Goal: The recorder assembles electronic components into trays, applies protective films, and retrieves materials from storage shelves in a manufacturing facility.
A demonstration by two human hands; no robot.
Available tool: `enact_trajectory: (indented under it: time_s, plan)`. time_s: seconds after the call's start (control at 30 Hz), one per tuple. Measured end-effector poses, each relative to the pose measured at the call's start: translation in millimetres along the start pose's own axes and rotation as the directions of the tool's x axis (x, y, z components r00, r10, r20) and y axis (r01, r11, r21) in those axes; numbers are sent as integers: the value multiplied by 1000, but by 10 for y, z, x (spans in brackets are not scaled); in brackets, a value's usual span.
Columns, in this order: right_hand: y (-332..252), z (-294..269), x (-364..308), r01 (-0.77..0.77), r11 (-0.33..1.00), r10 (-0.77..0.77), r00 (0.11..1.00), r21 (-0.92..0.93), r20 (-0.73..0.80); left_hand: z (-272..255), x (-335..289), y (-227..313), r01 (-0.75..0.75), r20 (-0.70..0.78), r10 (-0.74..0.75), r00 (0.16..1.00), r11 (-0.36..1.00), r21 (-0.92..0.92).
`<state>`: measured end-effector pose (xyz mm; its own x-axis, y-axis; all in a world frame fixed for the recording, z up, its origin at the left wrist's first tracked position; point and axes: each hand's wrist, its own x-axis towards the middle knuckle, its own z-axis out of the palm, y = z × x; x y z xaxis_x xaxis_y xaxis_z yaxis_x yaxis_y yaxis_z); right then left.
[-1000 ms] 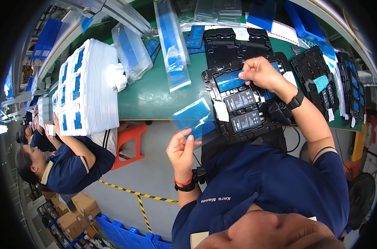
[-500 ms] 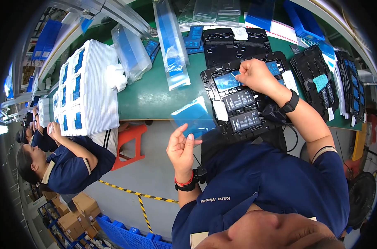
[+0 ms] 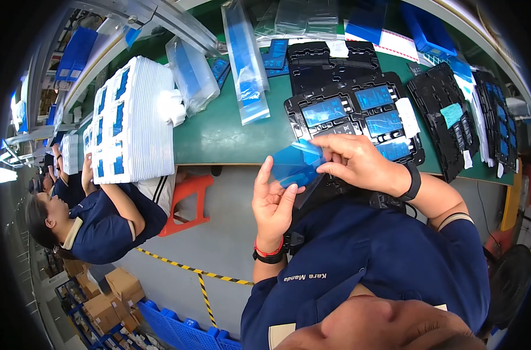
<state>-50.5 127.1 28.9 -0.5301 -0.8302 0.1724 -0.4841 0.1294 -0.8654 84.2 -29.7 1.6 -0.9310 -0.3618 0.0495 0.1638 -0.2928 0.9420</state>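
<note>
My left hand cradles a stack of clear blue film sheets between its thumb and fingers, in front of the table edge. The right hand has thumb and fingertips pinched together at the sheets' right edge. Just beyond both hands lies a black tray with flat batteries in its slots. A blue-faced battery fills the far left slot, and another blue-faced battery sits right of it. My hands and the film hide much of the tray's near left part.
Behind the tray stands a second black tray; more black trays lean at the right. Long plastic sleeves with blue film lie on the green table. At left, a co-worker sits by a tall stack of white trays.
My right hand has come away from the tray's far left battery, down and left to the film. The left hand has risen slightly to the right with the sheets, now bent.
</note>
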Motion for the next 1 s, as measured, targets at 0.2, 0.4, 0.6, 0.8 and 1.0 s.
enact_trajectory:
  time_s: [0.2, 0.4, 0.6, 0.8, 1.0]
  plan:
    - [-52, -17, -143, 136, 979, -157, 978, -152, -136, 13, -27, -58, 22, 25, -25, 999, 994, 108]
    - [-71, -63, -212, 212, 921, -285, 938, -326, -197, 1, -71, -75, 4, 50, -17, 999, 967, 254]
    - [-39, -113, -260, 256, 929, -313, 929, -267, -199, -46, -65, -56, -35, 13, 33, 999, 847, 530]
    - [66, -415, -120, -333, 793, 421, 905, 510, -63, -315, -109, -24, -212, 31, 226, 974, 849, 485]
    - [572, -468, -36, -548, 716, 592, 805, 433, 40, -356, -106, 113, 91, -208, -36, 977, 961, 262]
